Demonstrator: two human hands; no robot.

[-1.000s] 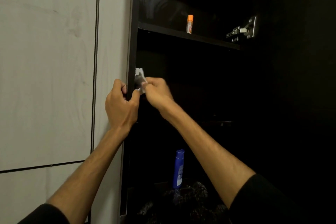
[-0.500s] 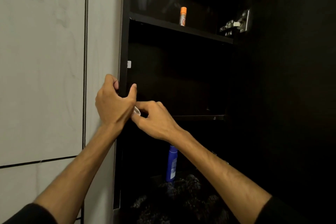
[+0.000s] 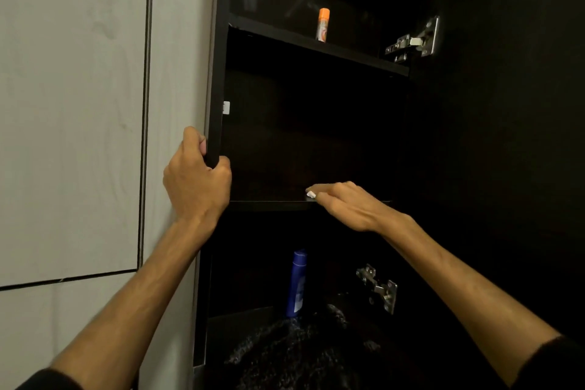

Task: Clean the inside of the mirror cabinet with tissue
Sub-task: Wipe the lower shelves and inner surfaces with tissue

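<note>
Along the front edge of the middle shelf of the mirror cabinet, the right hand pinches the tissue and should wipe flat with even pressure, while the left hand grips the cabinet's left side panel for support.

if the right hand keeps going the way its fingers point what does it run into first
The right hand, holding the tissue on the middle shelf, points left. Nothing stands on the shelf that way, so probably the cabinet's left side panel, near the left hand.
</note>
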